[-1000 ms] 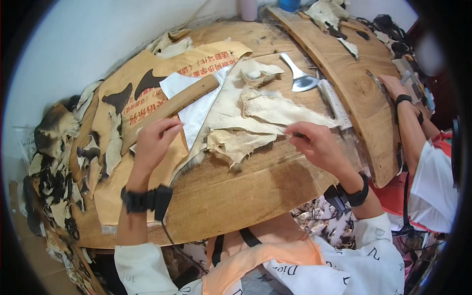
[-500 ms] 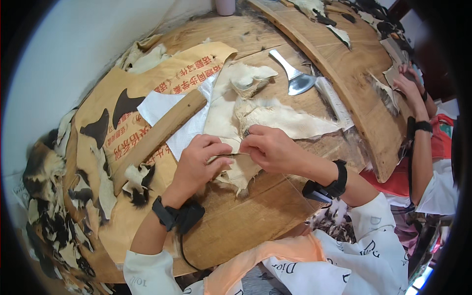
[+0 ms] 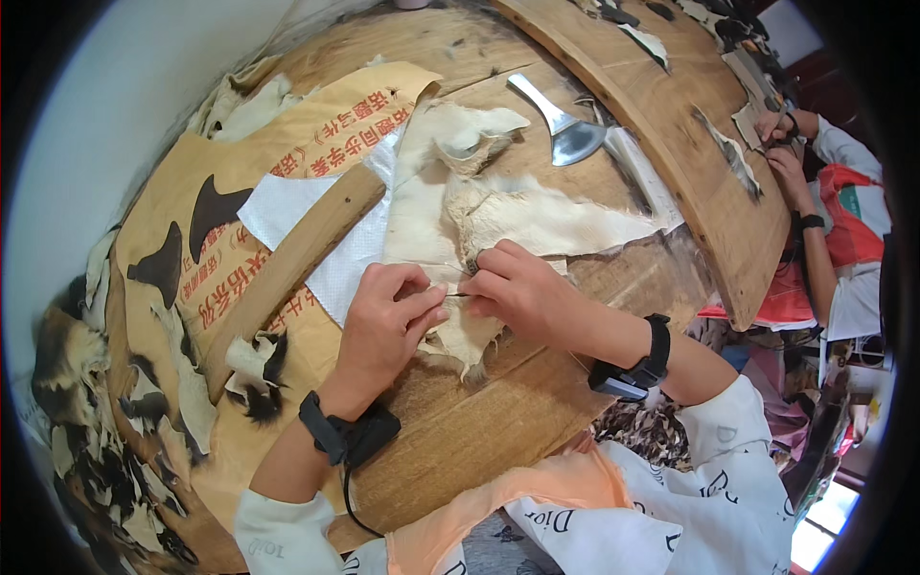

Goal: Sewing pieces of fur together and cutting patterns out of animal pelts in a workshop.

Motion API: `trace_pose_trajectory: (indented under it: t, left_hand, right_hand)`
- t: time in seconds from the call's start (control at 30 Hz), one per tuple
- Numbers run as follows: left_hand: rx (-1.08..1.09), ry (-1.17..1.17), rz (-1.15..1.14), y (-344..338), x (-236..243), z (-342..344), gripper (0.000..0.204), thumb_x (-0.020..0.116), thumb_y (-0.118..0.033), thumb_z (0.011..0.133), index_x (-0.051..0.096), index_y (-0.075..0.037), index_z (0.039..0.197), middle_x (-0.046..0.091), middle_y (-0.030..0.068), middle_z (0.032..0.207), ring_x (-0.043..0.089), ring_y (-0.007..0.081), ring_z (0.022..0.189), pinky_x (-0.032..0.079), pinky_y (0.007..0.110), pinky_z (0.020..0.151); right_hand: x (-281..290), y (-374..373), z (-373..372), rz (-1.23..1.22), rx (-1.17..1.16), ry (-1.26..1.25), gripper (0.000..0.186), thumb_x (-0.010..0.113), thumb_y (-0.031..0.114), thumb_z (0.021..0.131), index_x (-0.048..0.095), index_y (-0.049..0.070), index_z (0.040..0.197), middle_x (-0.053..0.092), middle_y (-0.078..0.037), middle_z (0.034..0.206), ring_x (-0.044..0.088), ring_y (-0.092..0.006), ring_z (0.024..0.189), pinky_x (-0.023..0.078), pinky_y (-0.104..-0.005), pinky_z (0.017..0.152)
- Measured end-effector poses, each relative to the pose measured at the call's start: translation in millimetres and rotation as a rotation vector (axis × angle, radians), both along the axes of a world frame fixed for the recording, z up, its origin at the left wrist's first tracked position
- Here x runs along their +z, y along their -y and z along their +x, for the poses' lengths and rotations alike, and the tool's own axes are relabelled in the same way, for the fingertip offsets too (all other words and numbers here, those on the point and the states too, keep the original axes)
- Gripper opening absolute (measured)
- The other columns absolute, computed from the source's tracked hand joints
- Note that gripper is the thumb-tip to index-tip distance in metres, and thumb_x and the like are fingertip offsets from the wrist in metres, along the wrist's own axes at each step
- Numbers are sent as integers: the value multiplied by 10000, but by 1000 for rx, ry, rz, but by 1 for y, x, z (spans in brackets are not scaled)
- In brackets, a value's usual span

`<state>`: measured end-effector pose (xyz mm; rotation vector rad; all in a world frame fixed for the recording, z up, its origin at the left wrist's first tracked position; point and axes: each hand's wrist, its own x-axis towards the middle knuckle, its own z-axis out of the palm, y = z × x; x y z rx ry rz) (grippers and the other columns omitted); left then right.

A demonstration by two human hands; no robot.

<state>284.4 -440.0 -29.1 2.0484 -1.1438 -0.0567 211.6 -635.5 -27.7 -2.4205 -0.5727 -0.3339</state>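
Observation:
A pale pelt [image 3: 422, 220] lies spread on the wooden table, skin side and cream fur both showing. My left hand [image 3: 383, 311] pinches its near edge between thumb and fingers. Close beside it, my right hand [image 3: 527, 292] grips the same edge with bent fingers, and a dark band circles one finger. A thin dark line shows between the two sets of fingertips; I cannot make out what it is. Beyond my right hand stretches a cream fur piece [image 3: 565, 218]. Farther off rests a metal fan-shaped blade [image 3: 575, 141].
Left of the pelt, a wooden bar [image 3: 297, 259] lies across brown printed paper [image 3: 163, 216] and a white woven sheet [image 3: 283, 201]. Dark curved pieces [image 3: 213, 216] sit on the paper. Black-and-white fur scraps [image 3: 105, 470] pile at the left. Another person's hands [image 3: 786, 153] work beyond a raised plank [image 3: 661, 134].
The view has shifted a little, so the table items sit farther left and higher. My left fingertips have closed nearer to my right ones at the pelt edge.

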Motion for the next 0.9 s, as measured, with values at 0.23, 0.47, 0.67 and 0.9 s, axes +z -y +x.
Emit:
trace_pose_trajectory:
  t: [0.23,0.47,0.67,0.9]
  left_hand:
    - [81,-47,48,6,3,-3,209,726,-65,670,687,-73,875,572,42,863,518,202,794,444,294,699]
    - [120,4,-1,14,3,-9,140,703,-71,684,693,-87,823,583,32,827,509,215,781,448,309,693]
    - [134,-31,3,12,0,-6,150,703,-62,685,707,-97,830,617,24,814,522,200,774,443,295,686]
    - [145,-83,-35,13,-2,-5,146,708,-62,675,709,-98,817,622,21,799,518,209,770,438,301,676]
  right_hand:
    - [0,-4,2,136,-120,-122,198,679,54,654,547,45,801,502,-101,774,513,-299,779,431,-372,679]
    - [4,-6,4,155,-130,-83,185,672,42,664,574,45,821,511,-106,734,525,-298,748,436,-378,654]
    - [18,8,8,450,-232,-277,130,652,38,690,615,61,813,529,-90,697,539,-283,732,438,-368,627]
    - [1,12,17,184,-140,-120,75,646,59,691,606,62,755,519,-87,705,531,-286,725,438,-368,626]
